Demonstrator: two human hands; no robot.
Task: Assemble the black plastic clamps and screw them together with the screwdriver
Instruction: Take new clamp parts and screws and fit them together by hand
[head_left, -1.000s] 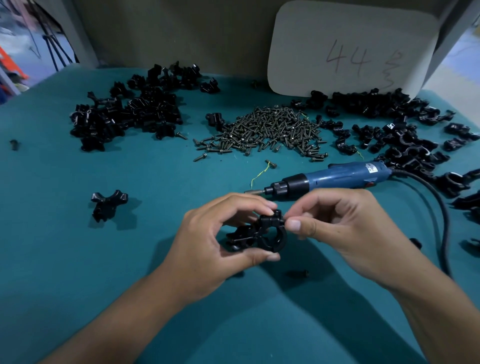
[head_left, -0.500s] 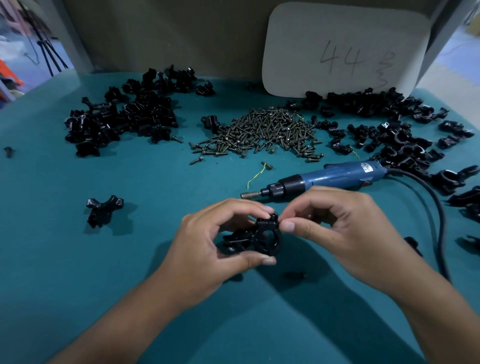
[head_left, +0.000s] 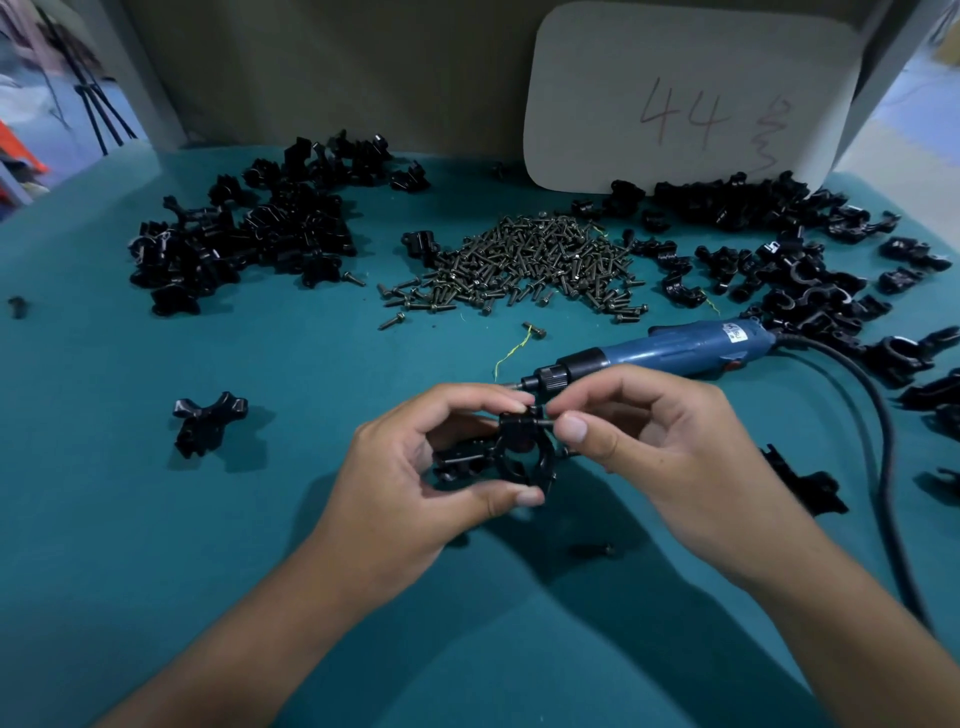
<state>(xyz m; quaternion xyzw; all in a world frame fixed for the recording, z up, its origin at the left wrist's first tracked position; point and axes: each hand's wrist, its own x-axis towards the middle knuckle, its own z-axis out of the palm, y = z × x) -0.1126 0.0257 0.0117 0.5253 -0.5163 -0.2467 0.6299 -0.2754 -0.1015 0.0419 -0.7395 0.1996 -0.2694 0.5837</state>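
Bench layout
Screw pile (head_left: 524, 265) sits mid-table between clamp heaps left (head_left: 244, 234) and right (head_left: 789, 260); screwdriver (head_left: 660, 351) lies before it.

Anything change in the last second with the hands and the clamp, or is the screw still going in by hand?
Little changed. The right hand still pinches the screw at the top of the clamp, now with a short length of shank showing. The left hand keeps its grip round the clamp. The screwdriver lies untouched on the table, and the screw pile is undisturbed.
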